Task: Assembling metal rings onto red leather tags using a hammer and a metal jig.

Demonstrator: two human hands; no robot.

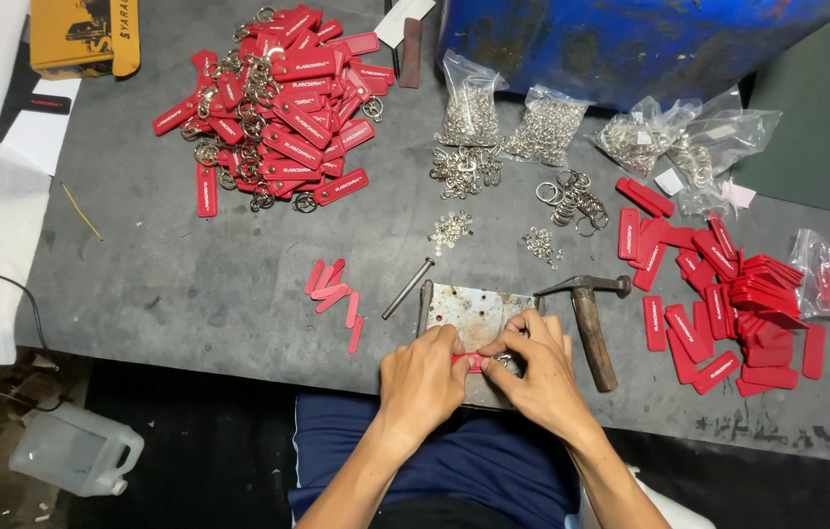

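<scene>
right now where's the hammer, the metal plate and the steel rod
hammer (pixel 592 333), head view, on its wooden handle
metal plate (pixel 469 312), head view, on its bare rusty top face
steel rod (pixel 407 289), head view, on mid shaft

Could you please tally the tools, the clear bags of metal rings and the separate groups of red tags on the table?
Hammers: 1
Metal punch rods: 1
Metal plates under the hands: 1
Clear bags of rings: 4
Groups of red tags: 3
Total: 10

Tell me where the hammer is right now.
In the head view, the hammer lies on the grey table, just right of the right hand and metal plate, left of the loose red tags.
</scene>
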